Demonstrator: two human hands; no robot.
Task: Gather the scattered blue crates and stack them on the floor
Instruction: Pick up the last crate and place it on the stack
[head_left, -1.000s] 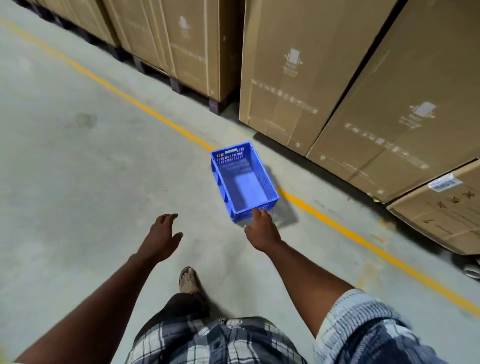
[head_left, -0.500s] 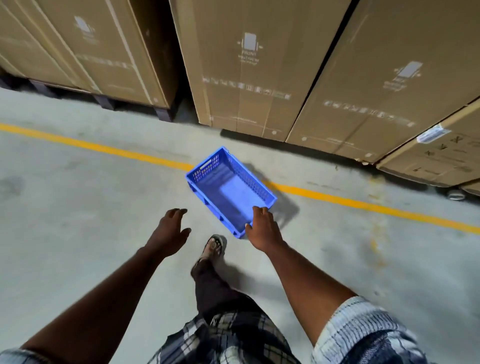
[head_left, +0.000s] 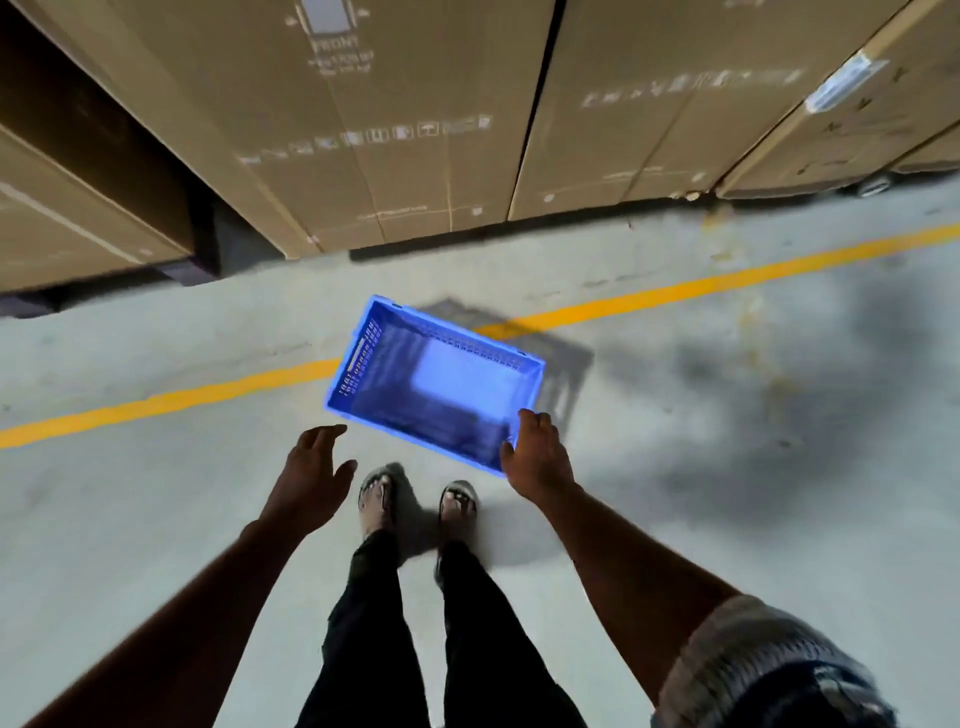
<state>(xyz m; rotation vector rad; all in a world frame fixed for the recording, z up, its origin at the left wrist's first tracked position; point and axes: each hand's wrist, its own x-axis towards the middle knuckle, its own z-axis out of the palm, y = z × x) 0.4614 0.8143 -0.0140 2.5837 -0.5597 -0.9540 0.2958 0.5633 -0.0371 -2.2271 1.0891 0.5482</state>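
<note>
Empty blue crate (head_left: 436, 384), tilted, open-side up

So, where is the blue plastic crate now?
In the head view, the blue plastic crate is at centre, across the yellow floor line, ahead of the feet; the right hand grips its near corner.

We see a bright blue crate (head_left: 363, 371), its walls patterned with rows of small slots and its bottom a paler blue. The floor (head_left: 156, 519) is pale grey with dark smudges on the right, crossed by a yellow-orange line (head_left: 727, 283). The cardboard boxes (head_left: 415, 171) are tan with faint white print, and one bears a white label (head_left: 844, 83). Our trousers (head_left: 374, 634) are black; our sleeve (head_left: 769, 670) is checked white and dark blue.
</note>
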